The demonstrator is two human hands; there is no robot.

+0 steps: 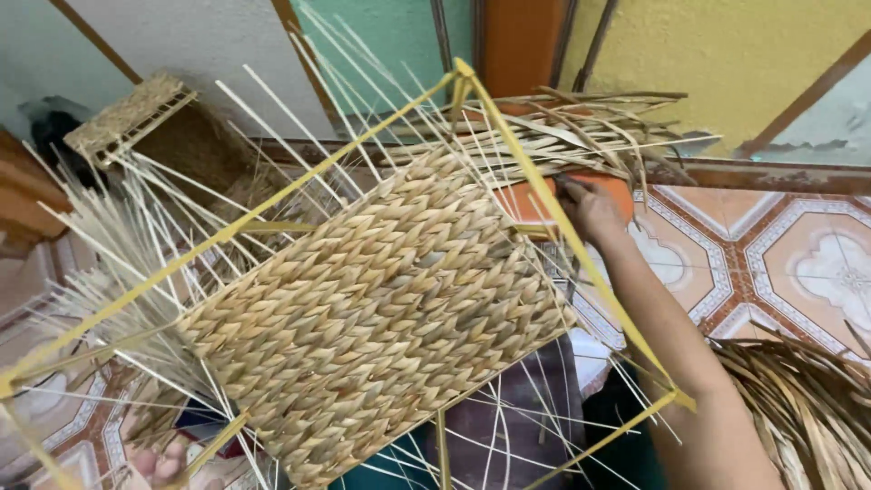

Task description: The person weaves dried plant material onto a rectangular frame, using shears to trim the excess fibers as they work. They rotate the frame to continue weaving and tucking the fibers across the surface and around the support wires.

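A yellow metal frame (535, 181) lies tilted across my lap, with a woven panel (381, 299) of pale straw braid covering one side. Thin pale spokes (136, 236) stick out of the weave all around. My right hand (588, 207) reaches past the frame's right bar to a pile of dried straw strands (581, 132) lying on an orange basin (522, 201); its fingers are curled on the strands. My left hand (156, 465) shows only as fingers at the bottom left, under the frame's lower corner, seemingly gripping it.
A second pile of darker dried leaves (807, 399) lies at the bottom right on the patterned tile floor (780, 254). Another woven basket on a frame (136, 113) stands at the back left against the wall.
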